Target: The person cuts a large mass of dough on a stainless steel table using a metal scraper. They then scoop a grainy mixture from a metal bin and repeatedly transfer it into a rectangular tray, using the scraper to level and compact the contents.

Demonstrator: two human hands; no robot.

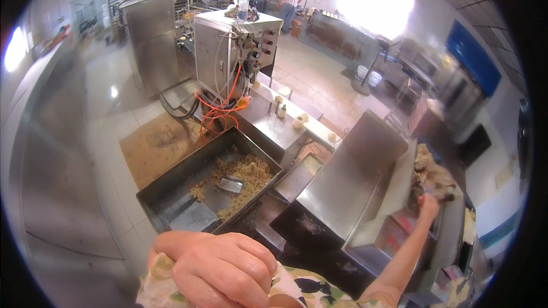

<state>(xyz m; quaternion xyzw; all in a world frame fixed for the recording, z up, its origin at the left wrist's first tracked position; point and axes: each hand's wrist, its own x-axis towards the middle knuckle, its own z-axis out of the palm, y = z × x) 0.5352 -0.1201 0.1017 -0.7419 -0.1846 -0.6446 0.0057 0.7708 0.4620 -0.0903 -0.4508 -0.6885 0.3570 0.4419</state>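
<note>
My left hand (225,271) is close to the camera at the bottom, with its fingers curled in and what they hold, if anything, hidden. Stretched out to the right, my right hand (428,202) is closed, and its grip is too small and blurred to make out. Right beyond its fingers is a clumpy light-brown crumbly mass (431,174), partly smeared by motion, over a long metal trough. A deep metal tray (149,201) to the left holds loose yellowish crumbs (251,174) with a small metal scoop (231,184) lying on them.
A steel hopper (342,165) stands between the tray and my right arm. Behind the tray is a control cabinet (214,51) with knobs and tangled orange hose (220,117). Flattened cardboard (151,148) lies on the floor. Two people (290,3) are far back.
</note>
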